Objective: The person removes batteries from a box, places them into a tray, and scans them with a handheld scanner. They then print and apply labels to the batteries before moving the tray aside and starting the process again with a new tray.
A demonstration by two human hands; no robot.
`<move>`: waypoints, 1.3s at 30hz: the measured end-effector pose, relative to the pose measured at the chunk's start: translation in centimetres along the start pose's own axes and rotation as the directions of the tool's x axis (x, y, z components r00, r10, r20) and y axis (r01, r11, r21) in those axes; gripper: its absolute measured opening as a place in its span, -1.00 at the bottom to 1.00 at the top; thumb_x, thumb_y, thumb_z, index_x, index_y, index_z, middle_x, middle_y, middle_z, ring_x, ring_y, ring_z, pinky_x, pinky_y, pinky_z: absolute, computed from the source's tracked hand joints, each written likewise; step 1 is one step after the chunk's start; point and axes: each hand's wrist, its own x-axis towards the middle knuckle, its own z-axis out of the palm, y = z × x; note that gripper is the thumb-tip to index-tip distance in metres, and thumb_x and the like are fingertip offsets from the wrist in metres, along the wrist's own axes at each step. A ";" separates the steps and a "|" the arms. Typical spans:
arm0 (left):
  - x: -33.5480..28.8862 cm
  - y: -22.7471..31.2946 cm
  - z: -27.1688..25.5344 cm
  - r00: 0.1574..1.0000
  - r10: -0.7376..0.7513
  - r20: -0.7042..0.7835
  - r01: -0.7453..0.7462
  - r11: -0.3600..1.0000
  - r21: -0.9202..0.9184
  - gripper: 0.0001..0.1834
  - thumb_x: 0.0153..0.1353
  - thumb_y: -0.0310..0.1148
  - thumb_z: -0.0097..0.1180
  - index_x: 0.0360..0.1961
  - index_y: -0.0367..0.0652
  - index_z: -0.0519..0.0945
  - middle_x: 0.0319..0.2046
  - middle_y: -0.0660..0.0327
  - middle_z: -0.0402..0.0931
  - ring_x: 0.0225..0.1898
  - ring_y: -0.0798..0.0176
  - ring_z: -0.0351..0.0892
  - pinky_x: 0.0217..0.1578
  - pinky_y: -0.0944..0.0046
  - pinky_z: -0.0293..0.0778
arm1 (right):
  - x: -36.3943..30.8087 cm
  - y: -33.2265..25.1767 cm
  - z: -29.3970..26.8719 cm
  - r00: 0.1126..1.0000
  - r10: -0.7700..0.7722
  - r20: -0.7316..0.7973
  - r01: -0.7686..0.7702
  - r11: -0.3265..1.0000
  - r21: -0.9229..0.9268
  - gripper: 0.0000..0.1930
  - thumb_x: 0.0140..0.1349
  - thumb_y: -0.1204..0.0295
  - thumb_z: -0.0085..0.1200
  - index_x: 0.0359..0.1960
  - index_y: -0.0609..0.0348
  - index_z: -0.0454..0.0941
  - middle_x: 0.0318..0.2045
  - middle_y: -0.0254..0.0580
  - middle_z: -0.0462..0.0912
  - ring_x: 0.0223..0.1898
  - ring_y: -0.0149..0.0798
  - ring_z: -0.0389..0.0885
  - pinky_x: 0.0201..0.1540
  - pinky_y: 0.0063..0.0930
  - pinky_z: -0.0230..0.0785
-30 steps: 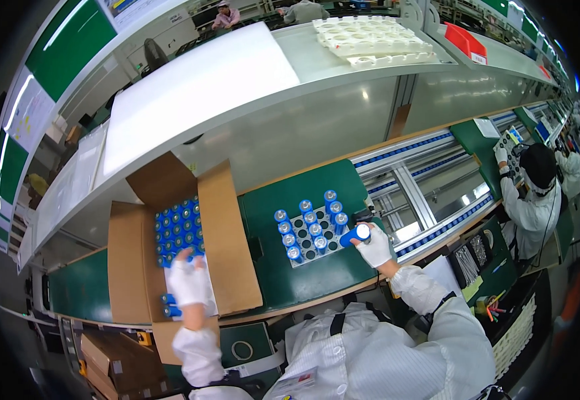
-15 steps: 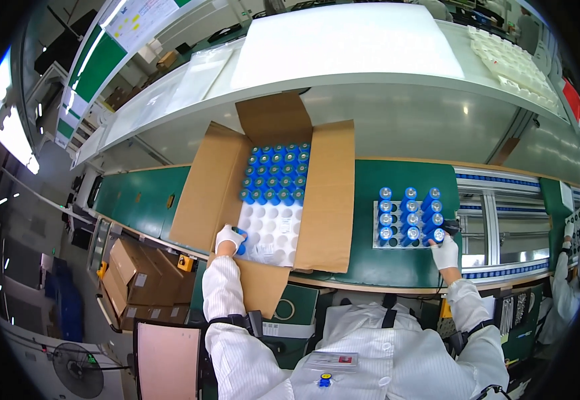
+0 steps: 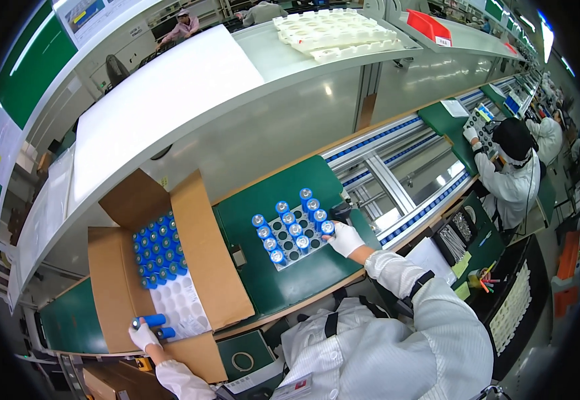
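Inside the open cardboard box, blue cylindrical battery cells stand in rows at the far part of a white holed tray. At the box's near left, my left hand, in a white glove, is closed on a blue cell lying on its side. A second tilted cell is close to those fingers. On the green bench, a grey holed tray carries upright blue cells in three columns. My gloved right hand grips the nearest cell of the right column; the fingertips are partly hidden.
A black device sits beyond my right hand. Conveyor rails run off to the right, where a co-worker works at another green bench. Above the bench spans a shelf holding white moulded trays and a red bin.
The view has swung to the right, so the box and bench appear farther left and tilted. The cell in my left hand now lies more sideways. My right hand stays at the same corner cell.
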 end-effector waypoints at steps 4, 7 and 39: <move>-2.1 4.5 -1.8 0.966 -0.128 0.226 0.255 0.300 -0.919 -0.44 0.27 -0.20 0.16 0.20 -0.29 0.38 0.00 -0.03 0.53 0.02 0.00 0.50 0.12 -0.12 0.38 | 0.0 0.9 -0.2 0.999 -0.037 0.003 0.037 0.999 -0.007 -0.57 0.18 0.19 0.21 0.01 0.18 0.55 -0.20 0.10 0.67 -0.14 0.15 0.63 -0.08 -0.08 0.48; -3.3 8.8 -1.7 0.901 -0.037 0.433 0.424 -0.146 -0.894 -0.47 0.34 0.00 -0.03 0.11 -0.23 0.43 -0.08 0.03 0.54 0.03 -0.04 0.47 0.19 -0.16 0.31 | 0.3 1.0 -0.1 0.993 -0.116 0.006 0.116 0.993 0.020 -0.57 0.19 0.20 0.20 0.03 0.19 0.54 -0.23 0.12 0.67 -0.16 0.16 0.63 -0.10 -0.06 0.49; -22.9 38.9 20.1 0.018 0.133 0.991 0.930 0.362 -0.066 -0.60 0.26 0.04 0.18 -0.33 -0.03 0.37 -0.53 0.18 0.45 -0.55 0.16 0.48 -0.56 0.17 0.48 | -0.7 0.7 -6.3 0.973 -0.223 -0.056 0.219 0.825 0.521 -0.76 0.04 0.40 0.31 -0.28 0.25 0.64 -0.42 -0.05 0.72 -0.39 -0.15 0.74 -0.30 -0.35 0.54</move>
